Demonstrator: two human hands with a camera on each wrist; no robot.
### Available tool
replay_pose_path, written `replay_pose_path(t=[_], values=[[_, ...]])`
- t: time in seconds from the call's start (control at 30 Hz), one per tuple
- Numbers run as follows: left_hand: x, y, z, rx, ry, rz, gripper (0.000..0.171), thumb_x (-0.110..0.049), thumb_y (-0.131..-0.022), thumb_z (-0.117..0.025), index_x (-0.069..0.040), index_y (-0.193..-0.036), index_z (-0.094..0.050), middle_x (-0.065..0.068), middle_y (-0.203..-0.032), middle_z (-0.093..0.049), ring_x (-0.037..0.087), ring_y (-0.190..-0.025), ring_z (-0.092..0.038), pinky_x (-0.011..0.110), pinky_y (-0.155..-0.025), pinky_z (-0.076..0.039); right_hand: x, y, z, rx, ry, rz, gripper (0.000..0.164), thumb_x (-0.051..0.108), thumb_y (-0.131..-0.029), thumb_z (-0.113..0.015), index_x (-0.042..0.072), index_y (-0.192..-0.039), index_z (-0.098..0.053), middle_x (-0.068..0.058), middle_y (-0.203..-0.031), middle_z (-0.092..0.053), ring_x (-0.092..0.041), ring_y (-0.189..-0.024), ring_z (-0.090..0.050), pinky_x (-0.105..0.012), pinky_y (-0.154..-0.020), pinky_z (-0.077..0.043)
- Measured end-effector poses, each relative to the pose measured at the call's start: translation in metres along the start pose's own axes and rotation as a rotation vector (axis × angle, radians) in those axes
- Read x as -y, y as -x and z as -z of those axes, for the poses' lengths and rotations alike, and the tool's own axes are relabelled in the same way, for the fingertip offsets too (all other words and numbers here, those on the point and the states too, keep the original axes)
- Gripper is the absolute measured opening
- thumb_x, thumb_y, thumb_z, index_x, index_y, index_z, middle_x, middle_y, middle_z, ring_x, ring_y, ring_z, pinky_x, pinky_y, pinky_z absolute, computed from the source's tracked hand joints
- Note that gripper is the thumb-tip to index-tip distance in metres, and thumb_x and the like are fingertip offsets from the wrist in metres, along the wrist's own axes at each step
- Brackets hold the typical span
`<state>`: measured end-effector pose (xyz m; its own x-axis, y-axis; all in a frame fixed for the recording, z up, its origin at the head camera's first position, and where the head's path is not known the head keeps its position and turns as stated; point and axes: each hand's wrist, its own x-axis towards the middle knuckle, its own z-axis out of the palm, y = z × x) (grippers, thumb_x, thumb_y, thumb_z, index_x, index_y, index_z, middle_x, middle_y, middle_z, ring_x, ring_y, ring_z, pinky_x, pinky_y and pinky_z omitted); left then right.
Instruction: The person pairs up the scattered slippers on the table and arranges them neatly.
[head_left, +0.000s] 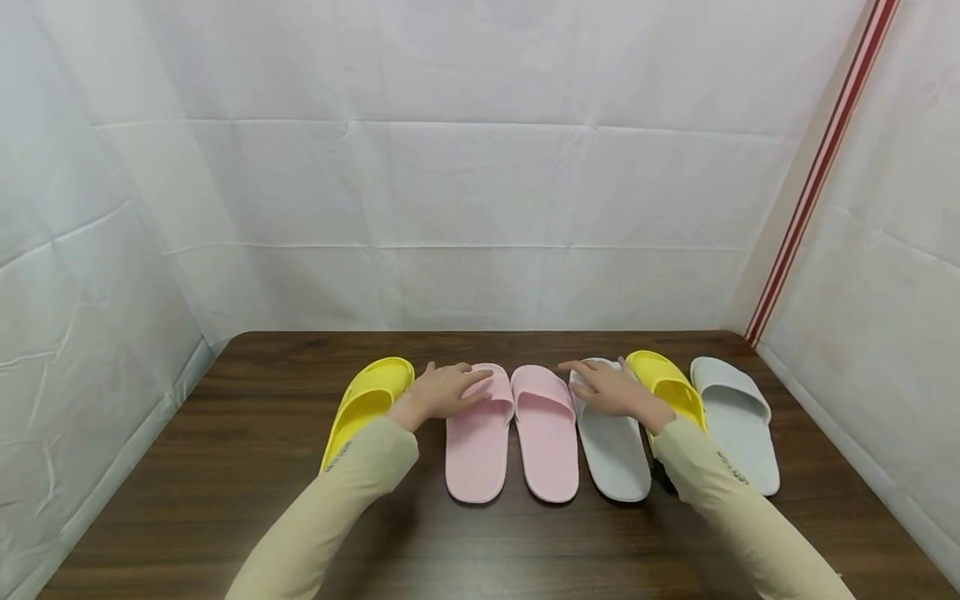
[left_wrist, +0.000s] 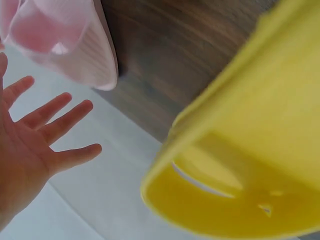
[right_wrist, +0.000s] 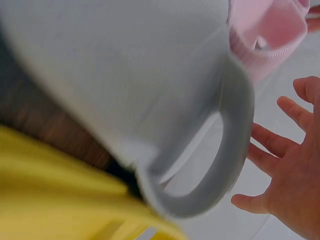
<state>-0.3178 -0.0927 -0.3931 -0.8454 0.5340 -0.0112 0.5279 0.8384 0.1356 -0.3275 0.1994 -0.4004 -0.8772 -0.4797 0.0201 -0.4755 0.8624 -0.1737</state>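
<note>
Two pink slippers lie side by side, a left one and a right one. My left hand, its fingers spread, is over the left pink slipper's strap and grips nothing. In the left wrist view, that hand appears apart from the pink slipper and a yellow slipper. My right hand reaches over the strap of a grey slipper, fingers extended. The right wrist view has the hand beside the grey strap; whether fingertips touch it I cannot tell.
One yellow slipper lies left of the pink ones, partly behind my left sleeve. Another yellow slipper and a second grey slipper lie at the right, partly covered by my right arm. White sheeting hangs behind the brown table.
</note>
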Motion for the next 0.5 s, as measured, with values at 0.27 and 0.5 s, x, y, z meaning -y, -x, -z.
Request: replay_pose_path(t=[0.27,0.5], values=[[0.019,0.023,0.019,-0.028,0.021,0.015,0.047,-0.043,-0.091,-0.042,-0.018,-0.131,-0.045,0.01,-0.124,-0.054,0.028,-0.115,-0.051,0.063,-0.098,-0.026,-0.031,0.013,0.011,0.003,-0.027,-0.122,0.045,0.032,-0.093,-0.04,0.015,-0.135,-0.037,-0.02,-0.133,-0.043,-0.041,-0.125,-0.034,-0.071,-0.095,-0.009],[0.042,0.043,0.023,-0.102,-0.01,-0.019,0.042,-0.037,-0.092,-0.042,-0.014,-0.127,-0.05,0.013,-0.119,-0.057,0.031,-0.11,-0.053,0.063,-0.091,-0.032,-0.054,0.023,0.012,-0.01,-0.009,-0.145,0.05,0.038,-0.093,-0.04,0.011,-0.135,-0.038,-0.02,-0.135,-0.041,-0.041,-0.126,-0.032,-0.073,-0.093,-0.008]])
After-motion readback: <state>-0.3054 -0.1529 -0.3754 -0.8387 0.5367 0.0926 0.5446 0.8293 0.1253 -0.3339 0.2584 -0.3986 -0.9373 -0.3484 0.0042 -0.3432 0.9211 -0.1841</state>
